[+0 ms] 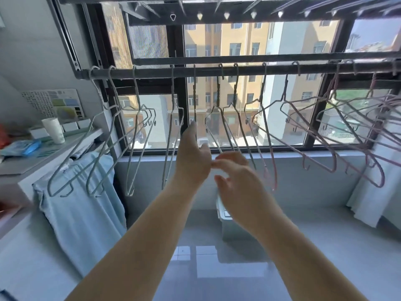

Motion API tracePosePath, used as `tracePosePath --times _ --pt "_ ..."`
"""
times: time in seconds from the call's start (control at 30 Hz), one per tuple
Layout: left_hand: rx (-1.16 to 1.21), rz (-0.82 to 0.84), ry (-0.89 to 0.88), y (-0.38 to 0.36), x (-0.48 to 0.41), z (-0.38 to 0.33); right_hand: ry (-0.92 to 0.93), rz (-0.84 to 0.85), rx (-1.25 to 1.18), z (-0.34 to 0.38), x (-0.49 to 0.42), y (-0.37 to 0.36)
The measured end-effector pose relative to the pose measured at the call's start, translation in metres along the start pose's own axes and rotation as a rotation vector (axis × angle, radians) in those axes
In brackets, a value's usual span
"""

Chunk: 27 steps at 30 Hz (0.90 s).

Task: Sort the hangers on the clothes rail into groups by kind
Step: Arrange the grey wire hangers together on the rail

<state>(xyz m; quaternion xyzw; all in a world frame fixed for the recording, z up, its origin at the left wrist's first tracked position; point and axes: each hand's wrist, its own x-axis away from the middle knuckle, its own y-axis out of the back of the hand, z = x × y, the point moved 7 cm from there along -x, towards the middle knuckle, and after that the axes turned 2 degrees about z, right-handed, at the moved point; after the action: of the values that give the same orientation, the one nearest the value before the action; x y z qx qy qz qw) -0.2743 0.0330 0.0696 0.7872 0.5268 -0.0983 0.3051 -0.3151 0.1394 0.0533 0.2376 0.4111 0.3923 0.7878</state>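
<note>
Hangers line the rail point(152, 71) at the window, grey-green hangers point(143, 109) to the left and pink hangers point(334, 169) to the right, mixed in the middle. The left hand point(193, 157) is nearer, its straight fingers reaching up to an edge-on hanger point(194, 94) hanging directly above. The right hand point(236, 183), blurred, seems loosely open and empty, lower beside it.

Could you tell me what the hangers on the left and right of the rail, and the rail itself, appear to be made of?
Pale green hangers: thin bent wire, probably metal with a matte plastic coating, judging by the even colour. Pink hangers: same thin wire build, likely coated too. Rail: dark, straight bar, probably painted metal.
</note>
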Motion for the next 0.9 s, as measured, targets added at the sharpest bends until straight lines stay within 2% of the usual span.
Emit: tracePosePath --times 0.07,0.1,0.23,0.37,0.53,0.6,0.67,0.9 --pt "0.115 -0.001 -0.064 -0.001 0.01 -0.013 0.0 -0.158 -0.015 -0.002 0.001 0.03" --pt "0.179 0.032 -0.067 -0.006 0.014 -0.016 -0.047 -0.172 -0.023 -0.009 -0.004 0.038" --pt "0.194 0.193 -0.024 -0.035 0.03 -0.012 -0.264 -0.032 -0.105 -0.042 -0.023 0.034" --pt "0.254 0.285 0.075 -0.056 0.047 0.007 -0.377 0.026 -0.404 -0.059 -0.028 0.021" --pt "0.386 0.27 0.082 -0.059 0.058 0.016 -0.475 -0.02 -0.799 -0.063 -0.037 0.011" --pt "0.404 0.277 0.076 -0.058 0.059 0.015 -0.476 -0.056 -0.983 -0.058 -0.04 0.009" --pt "0.416 0.272 0.081 -0.057 0.056 0.014 -0.451 -0.093 -1.066 -0.053 -0.045 0.007" --pt "0.495 0.236 0.069 -0.047 0.037 0.01 -0.361 -0.124 -1.017 -0.036 -0.073 0.004"
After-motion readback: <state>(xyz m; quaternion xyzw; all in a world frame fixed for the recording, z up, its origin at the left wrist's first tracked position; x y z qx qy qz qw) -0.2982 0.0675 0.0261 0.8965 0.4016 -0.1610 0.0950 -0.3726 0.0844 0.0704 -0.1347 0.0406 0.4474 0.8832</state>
